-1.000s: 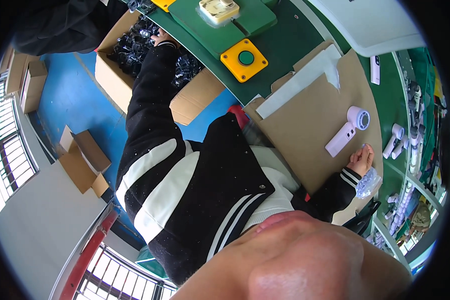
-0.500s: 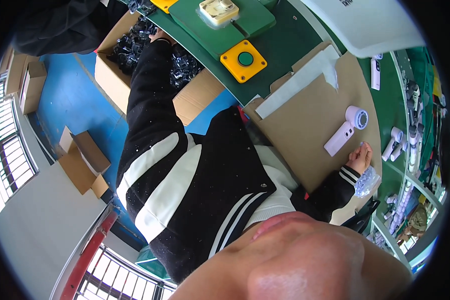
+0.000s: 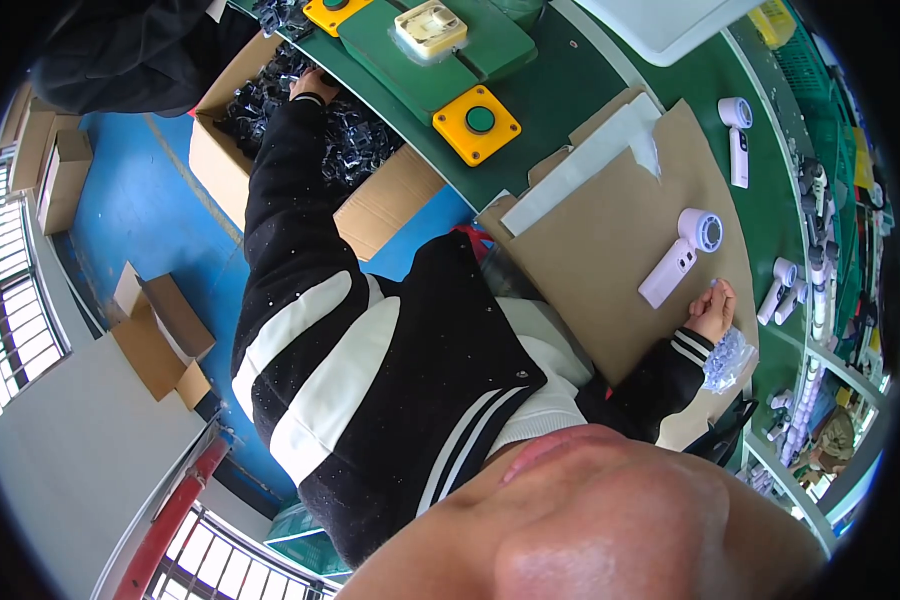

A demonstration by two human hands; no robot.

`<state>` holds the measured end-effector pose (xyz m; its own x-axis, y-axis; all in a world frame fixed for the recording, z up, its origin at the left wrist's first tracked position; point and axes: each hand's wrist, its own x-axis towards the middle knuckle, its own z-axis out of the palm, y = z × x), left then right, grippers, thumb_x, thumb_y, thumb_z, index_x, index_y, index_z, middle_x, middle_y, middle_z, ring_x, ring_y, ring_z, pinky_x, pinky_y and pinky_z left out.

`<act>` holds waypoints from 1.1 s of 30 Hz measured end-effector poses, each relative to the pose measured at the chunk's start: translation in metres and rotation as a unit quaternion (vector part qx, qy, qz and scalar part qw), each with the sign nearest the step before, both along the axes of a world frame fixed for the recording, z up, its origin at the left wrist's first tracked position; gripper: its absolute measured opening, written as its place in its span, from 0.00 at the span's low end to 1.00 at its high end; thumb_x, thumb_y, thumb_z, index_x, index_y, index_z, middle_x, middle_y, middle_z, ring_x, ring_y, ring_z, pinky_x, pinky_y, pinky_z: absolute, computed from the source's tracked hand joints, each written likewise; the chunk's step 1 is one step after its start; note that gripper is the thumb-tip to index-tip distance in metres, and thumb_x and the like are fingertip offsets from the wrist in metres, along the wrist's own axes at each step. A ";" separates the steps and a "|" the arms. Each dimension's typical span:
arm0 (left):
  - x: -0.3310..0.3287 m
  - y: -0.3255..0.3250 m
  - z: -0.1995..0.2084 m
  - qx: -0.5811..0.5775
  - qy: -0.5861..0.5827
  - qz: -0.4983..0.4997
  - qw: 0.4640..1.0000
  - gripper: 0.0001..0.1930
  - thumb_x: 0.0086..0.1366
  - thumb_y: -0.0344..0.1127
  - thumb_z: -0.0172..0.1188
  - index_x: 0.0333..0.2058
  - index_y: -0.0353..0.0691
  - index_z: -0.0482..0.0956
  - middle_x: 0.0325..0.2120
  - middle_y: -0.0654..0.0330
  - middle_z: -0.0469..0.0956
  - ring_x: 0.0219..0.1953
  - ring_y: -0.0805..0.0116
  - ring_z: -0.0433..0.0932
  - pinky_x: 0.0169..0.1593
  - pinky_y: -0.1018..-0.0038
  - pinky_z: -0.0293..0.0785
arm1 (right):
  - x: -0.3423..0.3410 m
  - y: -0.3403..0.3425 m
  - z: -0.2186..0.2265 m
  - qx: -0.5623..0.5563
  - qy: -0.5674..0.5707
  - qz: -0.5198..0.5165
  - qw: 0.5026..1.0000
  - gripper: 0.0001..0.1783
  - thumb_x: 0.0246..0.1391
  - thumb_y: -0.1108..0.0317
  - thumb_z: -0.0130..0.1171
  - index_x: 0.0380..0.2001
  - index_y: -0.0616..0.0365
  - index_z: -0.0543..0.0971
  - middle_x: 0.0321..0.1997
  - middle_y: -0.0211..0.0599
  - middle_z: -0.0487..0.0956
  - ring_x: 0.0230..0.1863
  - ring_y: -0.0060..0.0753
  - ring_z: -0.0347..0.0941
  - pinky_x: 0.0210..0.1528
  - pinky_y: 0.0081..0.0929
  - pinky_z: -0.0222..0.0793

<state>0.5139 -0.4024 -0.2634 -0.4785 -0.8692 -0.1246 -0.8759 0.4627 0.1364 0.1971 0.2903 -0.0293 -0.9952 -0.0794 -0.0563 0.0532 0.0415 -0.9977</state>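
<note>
My left hand (image 3: 315, 84) reaches into a cardboard box (image 3: 378, 208) full of dark, shiny plastic parts (image 3: 355, 140). Its fingers are mostly hidden among the parts, so their grip does not show. On the right, my right hand (image 3: 712, 310) rests at the edge of a brown cardboard sheet (image 3: 580, 240), fingers curled and fingertips together. A tiny pale bluish bit shows at those fingertips, too small to name. A lavender handheld fan (image 3: 667, 277) lies on the sheet just beyond this hand. Against my right wrist sits a clear plastic bag of small bluish pieces (image 3: 728, 362).
A green fixture (image 3: 370, 60) with a yellow-framed green button (image 3: 480, 120) stands on the green bench. Further fans (image 3: 738, 145) lie along the right side. A white bin (image 3: 660, 25) is at the top. Open cartons (image 3: 160, 340) lie on the blue floor; a dark-sleeved person (image 3: 120, 60) is at upper left.
My left hand has shifted slightly within the box, and more of the dark parts show beside it. The right hand stays by the fan. The whole view has shifted a little.
</note>
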 end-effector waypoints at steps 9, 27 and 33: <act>0.026 0.005 0.010 0.098 0.270 0.040 0.957 0.16 0.46 0.41 0.66 0.37 0.52 0.80 0.35 0.62 0.79 0.36 0.62 0.77 0.42 0.71 0.73 | 0.001 -0.001 -0.001 -0.005 0.006 0.010 1.000 0.05 0.58 0.69 0.52 0.37 0.55 0.75 0.17 0.26 0.67 0.11 0.15 0.53 0.14 0.13 0.50; 0.090 0.028 0.119 0.025 0.584 0.120 0.803 0.13 0.42 0.33 0.71 0.30 0.48 0.81 0.22 0.66 0.79 0.24 0.77 0.73 0.32 0.83 0.70 | 0.011 0.014 -0.005 -0.138 -0.008 0.044 0.989 0.05 0.59 0.70 0.52 0.38 0.55 0.74 0.19 0.29 0.68 0.14 0.19 0.56 0.17 0.17 0.55; 0.110 0.029 0.178 -0.024 0.583 0.116 0.804 0.13 0.43 0.31 0.71 0.31 0.47 0.82 0.23 0.66 0.80 0.25 0.77 0.74 0.33 0.84 0.70 | 0.018 0.010 -0.005 -0.181 -0.026 0.064 0.981 0.05 0.58 0.70 0.52 0.38 0.55 0.74 0.19 0.30 0.69 0.15 0.20 0.58 0.18 0.18 0.56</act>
